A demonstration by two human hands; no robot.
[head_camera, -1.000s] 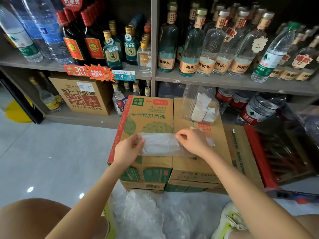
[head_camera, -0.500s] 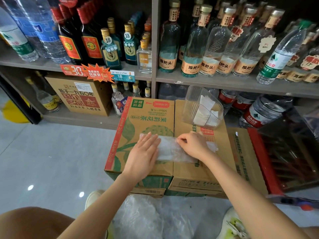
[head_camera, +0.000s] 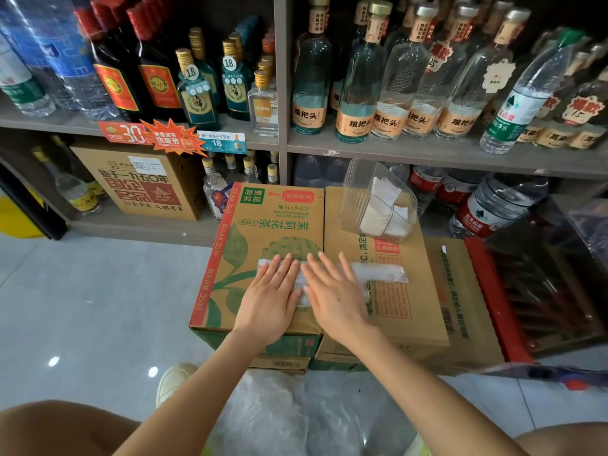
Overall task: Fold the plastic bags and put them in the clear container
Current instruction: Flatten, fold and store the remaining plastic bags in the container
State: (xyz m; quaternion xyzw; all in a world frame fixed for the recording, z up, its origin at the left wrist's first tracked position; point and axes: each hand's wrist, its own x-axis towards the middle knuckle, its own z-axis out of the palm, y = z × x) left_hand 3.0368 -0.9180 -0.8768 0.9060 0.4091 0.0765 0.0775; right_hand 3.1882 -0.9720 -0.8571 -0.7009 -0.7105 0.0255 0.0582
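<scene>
Both hands flat, fingers straight — left hand (head_camera: 269,299) and right hand (head_camera: 334,296) press a half-folded plastic bag (head_camera: 378,273) on cardboard boxes (head_camera: 263,225). Clear container (head_camera: 375,200), far right, holds several folded — loose bags (head_camera: 296,416) remain near.

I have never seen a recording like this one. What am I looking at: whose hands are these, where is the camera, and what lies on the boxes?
There is no machine here. A person works with bare hands, and the single camera sits on the person's head, looking forward and down, so the arms enter from the bottom edge. The left hand and the right hand lie flat, with straight fingers, pressing a folded plastic bag onto the cardboard boxes. Nothing is gripped. Behind the bag stands the clear container with white folded pieces inside. More loose plastic lies on the floor below. Behind are shelves of bottles.
</scene>
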